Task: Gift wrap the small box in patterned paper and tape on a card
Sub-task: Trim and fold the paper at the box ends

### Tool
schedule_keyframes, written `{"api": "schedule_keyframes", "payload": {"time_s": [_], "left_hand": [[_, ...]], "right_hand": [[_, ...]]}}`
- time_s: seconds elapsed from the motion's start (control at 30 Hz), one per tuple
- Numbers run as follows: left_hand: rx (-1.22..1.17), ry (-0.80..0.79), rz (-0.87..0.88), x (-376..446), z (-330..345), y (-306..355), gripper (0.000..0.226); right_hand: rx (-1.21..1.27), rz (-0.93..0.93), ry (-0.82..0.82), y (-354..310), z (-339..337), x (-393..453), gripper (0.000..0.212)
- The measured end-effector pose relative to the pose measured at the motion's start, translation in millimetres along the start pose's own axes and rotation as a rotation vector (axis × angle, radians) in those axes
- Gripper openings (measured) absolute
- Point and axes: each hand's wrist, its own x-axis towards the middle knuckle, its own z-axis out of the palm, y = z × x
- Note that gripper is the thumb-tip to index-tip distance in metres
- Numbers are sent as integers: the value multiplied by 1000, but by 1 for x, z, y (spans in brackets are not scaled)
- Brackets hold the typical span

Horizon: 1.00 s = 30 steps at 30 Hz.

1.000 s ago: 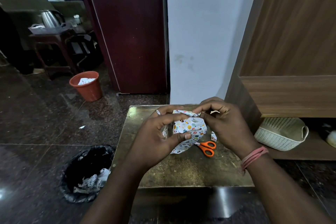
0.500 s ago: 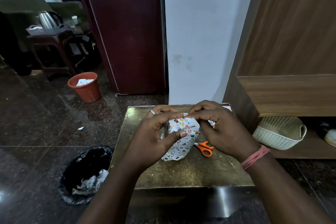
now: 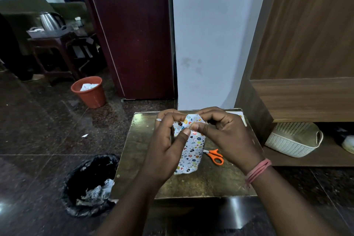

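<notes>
Both grips pinch the upper end of the patterned paper [image 3: 192,146], left hand [image 3: 168,146] and right hand [image 3: 228,136] thumbs meeting on a fold now raised upright off the bench [image 3: 201,182] since a moment ago, the box hidden inside, orange scissors [image 3: 215,156] just beside, so end-folding seems underway.

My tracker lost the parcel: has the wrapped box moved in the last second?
Yes. The wrapped box has swung down: its loose end now reaches nearer the front edge of the table.
</notes>
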Motion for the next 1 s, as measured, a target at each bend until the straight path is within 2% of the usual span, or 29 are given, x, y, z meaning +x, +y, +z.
{"api": "schedule_keyframes", "payload": {"time_s": [0.1,0.27,0.4,0.53,0.57,0.67,0.73,0.83,1.0], "left_hand": [[58,28,15,-3,8,-1,10],[21,78,1,-1,7,-1,28],[-58,166,17,-2,11,3,19],[43,252,68,-3,13,12,12],[79,271,87,-3,11,15,11],[110,298,137,-1,10,18,8],[96,305,170,-1,10,17,6],[17,301,150,-2,12,18,26],[-76,285,40,-3,15,16,52]], "right_hand": [[-1,-32,20,0,7,-2,11],[85,2,45,-4,8,-3,7],[112,31,65,-3,17,-6,4],[162,66,90,-6,28,-8,7],[175,85,86,-8,30,-9,12],[304,198,55,-12,32,-8,48],[350,218,7,-12,32,-8,54],[263,164,-16,-11,35,-12,33],[234,109,58,-12,41,-16,25]]}}
